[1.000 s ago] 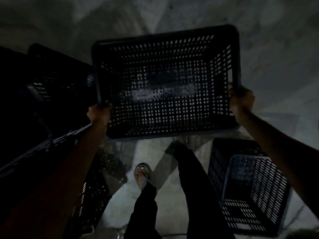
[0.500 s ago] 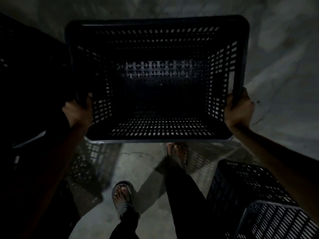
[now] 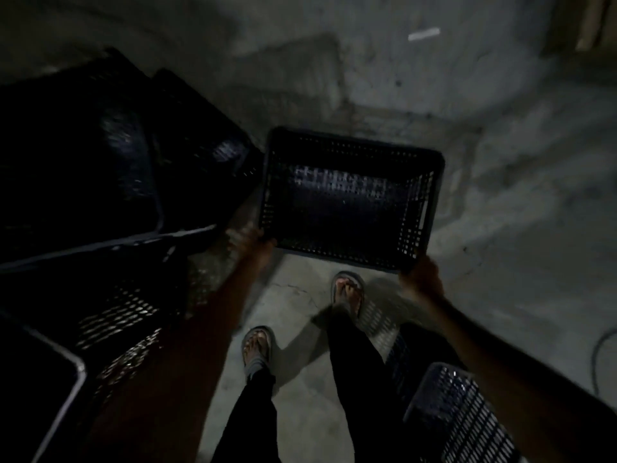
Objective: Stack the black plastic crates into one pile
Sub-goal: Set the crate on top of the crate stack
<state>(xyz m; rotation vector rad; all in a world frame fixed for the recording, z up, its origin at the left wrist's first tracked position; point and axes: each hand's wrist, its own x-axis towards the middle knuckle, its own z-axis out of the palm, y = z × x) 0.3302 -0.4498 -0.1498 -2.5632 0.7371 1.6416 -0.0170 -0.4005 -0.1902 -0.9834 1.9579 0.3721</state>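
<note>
I hold a black perforated plastic crate low in front of me, its open top facing me. My left hand grips its near left corner and my right hand grips its near right corner. Just left of it stand other black crates, dark and hard to tell apart, with a pale rim edge showing. Another black crate lies at the lower right by my leg. The frame is dim and blurred.
Below me is a grey concrete floor. My two feet in sandals stand behind the held crate. More dark crates fill the lower left. A thin cable curves at the right edge.
The crate has gone from close in front of my face to lower and farther off, beside the crates on the left. Both hands still hold it. The view has swung left.
</note>
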